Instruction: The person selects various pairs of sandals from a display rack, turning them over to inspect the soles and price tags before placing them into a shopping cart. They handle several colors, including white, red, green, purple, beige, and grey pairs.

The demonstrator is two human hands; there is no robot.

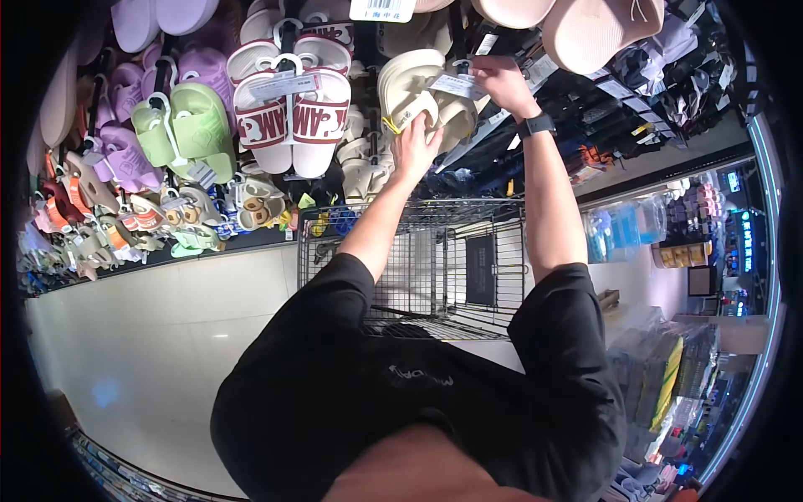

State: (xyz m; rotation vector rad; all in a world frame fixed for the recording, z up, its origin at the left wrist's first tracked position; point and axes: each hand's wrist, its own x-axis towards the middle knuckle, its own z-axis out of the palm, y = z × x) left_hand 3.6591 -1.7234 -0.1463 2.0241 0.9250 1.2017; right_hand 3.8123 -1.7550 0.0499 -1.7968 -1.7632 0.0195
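Note:
My left hand (pixel 416 151) grips the lower front of a pair of cream slippers (pixel 410 79) hanging on the display rack, its fingers at the strap. A small yellow tag shows beside those fingers. Higher up and to the right, my right hand (pixel 504 86) has its fingers closed at the right end of a white price tag (pixel 456 86) in front of the same slippers. What exactly those fingers pinch is hidden. A dark watch (pixel 536 125) is on the right wrist.
A black wire shopping cart (pixel 410 276) stands below my arms. To the left hang white-and-red slides (pixel 288 113), green slides (pixel 188 130) and purple slippers (pixel 125 159). Large pink slippers (pixel 598 33) hang at upper right. Pale floor (pixel 167 335) lies at left, stacked goods (pixel 669 368) at right.

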